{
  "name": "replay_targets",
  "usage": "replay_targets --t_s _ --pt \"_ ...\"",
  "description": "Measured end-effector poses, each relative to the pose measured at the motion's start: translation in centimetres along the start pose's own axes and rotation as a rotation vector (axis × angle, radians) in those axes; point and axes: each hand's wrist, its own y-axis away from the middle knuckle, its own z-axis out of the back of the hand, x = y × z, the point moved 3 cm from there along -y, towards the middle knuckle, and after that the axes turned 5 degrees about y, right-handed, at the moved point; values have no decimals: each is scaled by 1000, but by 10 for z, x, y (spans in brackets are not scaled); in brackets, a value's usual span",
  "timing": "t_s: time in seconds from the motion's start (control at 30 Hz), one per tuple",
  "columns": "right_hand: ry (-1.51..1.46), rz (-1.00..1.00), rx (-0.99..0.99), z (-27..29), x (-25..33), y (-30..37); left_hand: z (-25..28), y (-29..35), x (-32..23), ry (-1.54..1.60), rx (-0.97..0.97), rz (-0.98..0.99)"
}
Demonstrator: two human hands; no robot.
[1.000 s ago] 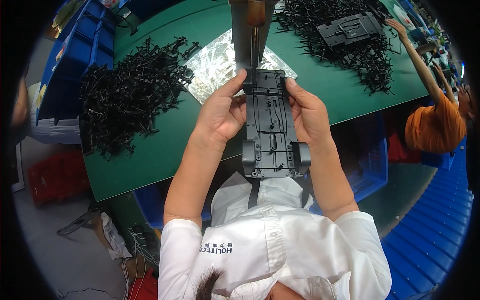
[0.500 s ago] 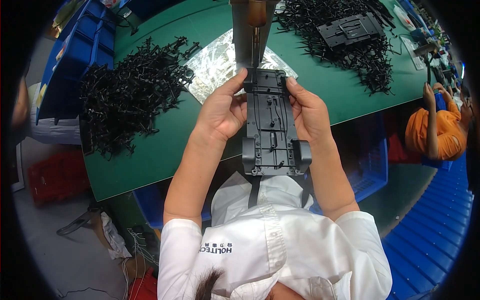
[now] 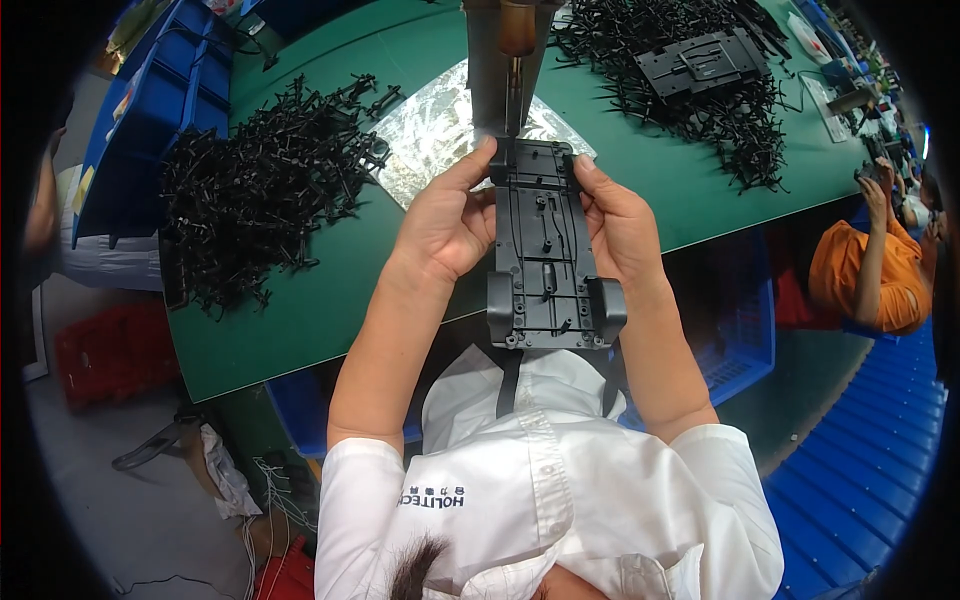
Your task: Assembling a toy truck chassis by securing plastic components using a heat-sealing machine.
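A long black plastic chassis plate [image 3: 545,245], with posts and ridges on its upper face, is held between both hands over the front of the table. My left hand [image 3: 450,215] grips its far left side, thumb on the edge near the far corner. On the opposite edge, my right hand [image 3: 622,220] has its thumb by the far right corner; its other fingers are partly hidden behind the plate. Just beyond the plate's far end stands a machine head with a thin vertical metal rod [image 3: 514,95].
A shiny silvery sheet [image 3: 420,135] lies under the machine on the green table [image 3: 310,345]. Thin black plastic parts [image 3: 270,190] are heaped at left. Another heap [image 3: 735,135] at right has a black plate [image 3: 700,62] on top. A person in orange [image 3: 865,275] works at far right.
The plate has shifted very slightly in my hands, its near end a little to the right. The person in orange has moved their arms.
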Motion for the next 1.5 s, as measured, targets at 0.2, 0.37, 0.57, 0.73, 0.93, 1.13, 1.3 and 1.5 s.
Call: replay_targets --t_s 0.2,0.37,0.57,0.73,0.93,1.13,1.3,1.5 --pt "10 6 -3 -2 2 1 -1 0 -1 -18 11 -11" --pt "-3 14 -2 -2 2 0 -2 0 0 -17 18 -21" --pt "7 34 -10 1 3 0 -6 2 0 -27 14 -50" --pt "-4 31 8 1 3 1 -6 3 0 -65 -12 -91" --pt "-20 31 35 2 1 1 -2 -1 1 -41 1 -29" --pt "-31 -21 49 10 -7 -2 4 4 2 -42 1 -48" --pt "-3 -65 60 2 -12 7 10 20 1 -85 -27 -68" --pt "61 -48 120 -2 -20 7 21 32 -5 -122 40 -79"
